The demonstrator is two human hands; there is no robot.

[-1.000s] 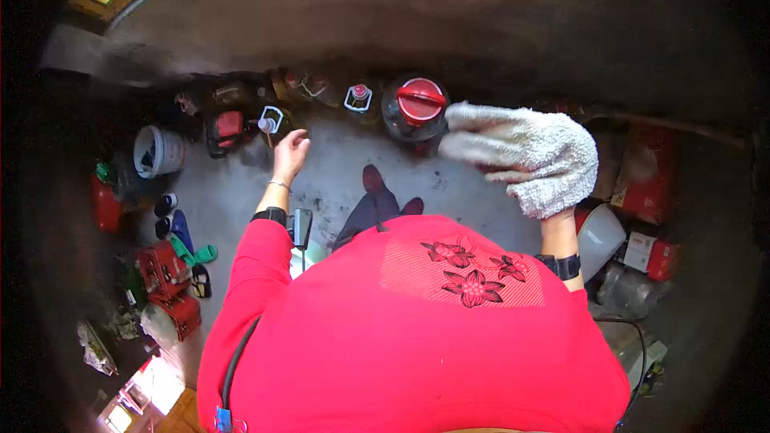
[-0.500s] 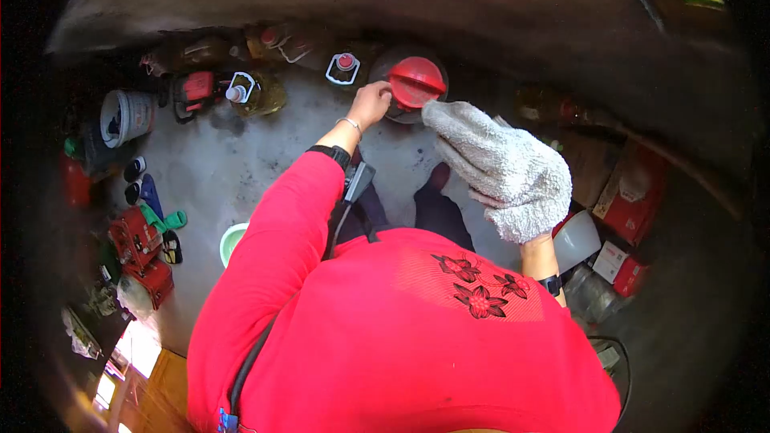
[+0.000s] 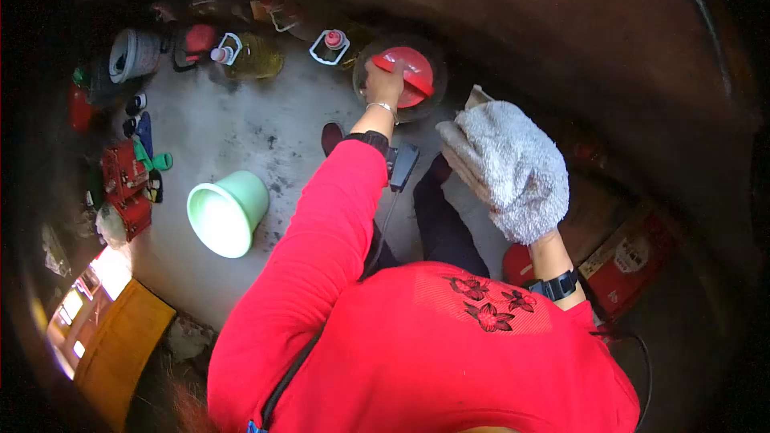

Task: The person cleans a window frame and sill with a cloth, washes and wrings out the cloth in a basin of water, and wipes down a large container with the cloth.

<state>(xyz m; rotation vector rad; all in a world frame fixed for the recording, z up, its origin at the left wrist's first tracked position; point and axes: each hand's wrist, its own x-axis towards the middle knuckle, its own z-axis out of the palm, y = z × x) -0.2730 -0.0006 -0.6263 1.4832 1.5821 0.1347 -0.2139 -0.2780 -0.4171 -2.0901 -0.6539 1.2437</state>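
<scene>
My left hand (image 3: pixel 384 85) is on the round red lid (image 3: pixel 407 68), its fingers closed at the left end of the lid's raised handle bar. The lid sits on a dark, round container (image 3: pixel 433 112) on the floor, close to the wall. A grey-white terry cloth (image 3: pixel 517 172) covers my right hand, which is held up right of the lid and apart from it. The cloth hides the fingers of that hand, and only the wrist with a dark watch (image 3: pixel 553 284) shows below it.
Oil jugs with handles (image 3: pixel 255 58) (image 3: pixel 330 46) stand along the wall. A pale green bucket (image 3: pixel 253 192) lies tilted on the floor at left. Farther left are a white bucket (image 3: pixel 136 56), shoes and red boxes (image 3: pixel 124 172). A red carton (image 3: pixel 630 265) is at right.
My left hand has moved from beside the lid onto its handle. The camera view has shifted, and the green bucket now shows fully. The cloth-covered right hand has stayed near the same place.
</scene>
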